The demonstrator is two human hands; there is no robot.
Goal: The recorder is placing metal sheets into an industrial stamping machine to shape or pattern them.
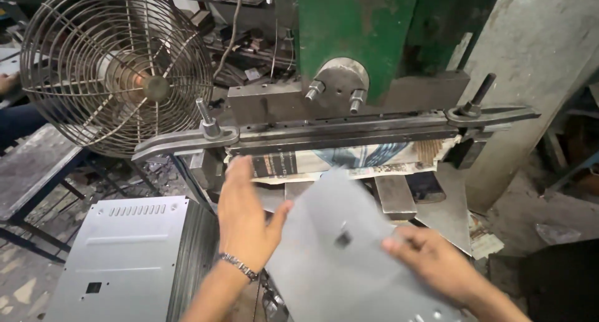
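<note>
A thin grey sheet-metal plate [340,247] with a small square hole lies tilted in front of a green press machine [355,29]. My left hand [246,213] rests flat against the plate's left edge, fingers stretched toward the press, a metal bracelet on the wrist. My right hand [430,259] presses on the plate's right side, fingers on top. The plate's far corner points toward the dark steel die bar [349,131] of the press. The plate is motion-blurred.
A stack of similar grey plates [125,253] with vent slots stands at lower left. A caged fan [115,66] stands at left. Printed paper [349,160] lies under the die bar. A concrete wall [536,66] rises at right; a metal bench [31,172] is far left.
</note>
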